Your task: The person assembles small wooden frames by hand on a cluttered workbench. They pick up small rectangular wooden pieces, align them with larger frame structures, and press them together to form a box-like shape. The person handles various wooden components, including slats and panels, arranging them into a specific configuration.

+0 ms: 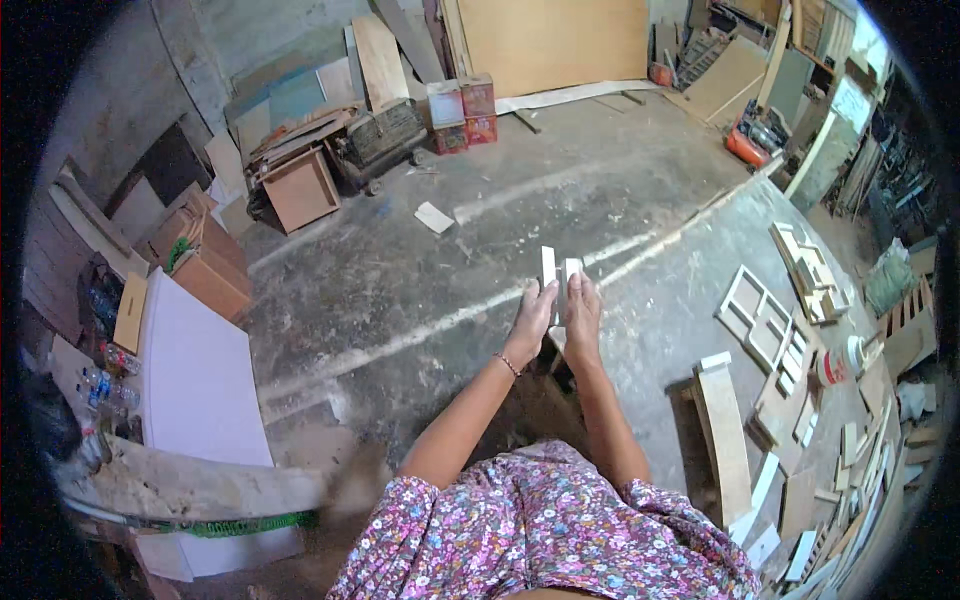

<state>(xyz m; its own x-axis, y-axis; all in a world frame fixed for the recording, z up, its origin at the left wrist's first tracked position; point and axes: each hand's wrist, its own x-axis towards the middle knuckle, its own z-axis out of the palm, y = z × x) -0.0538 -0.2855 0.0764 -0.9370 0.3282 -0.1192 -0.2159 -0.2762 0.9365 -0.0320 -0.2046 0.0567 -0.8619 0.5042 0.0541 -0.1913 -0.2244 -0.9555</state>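
In front of my body both hands are raised close together, each closed on a small pale strip. My left hand (533, 315), with a beaded bracelet at the wrist, grips a narrow white wooden strip (548, 262) that stands up past the fingers. Beside it my right hand (582, 315) clasps a second white wooden strip (572, 267), roughly parallel to the first. A slim gap shows between the two strips at their tops. The lower ends of both are hidden by my fingers. Just under the hands, a light wooden edge (557, 338) is partly covered.
To my right lie a long wooden bench (722, 430), a white wooden frame (752, 318), a white bucket (842, 362) and several loose offcuts. A lilac panel (200, 360) stands at left. Ahead are stacked boxes (465, 115) and an orange machine (748, 148).
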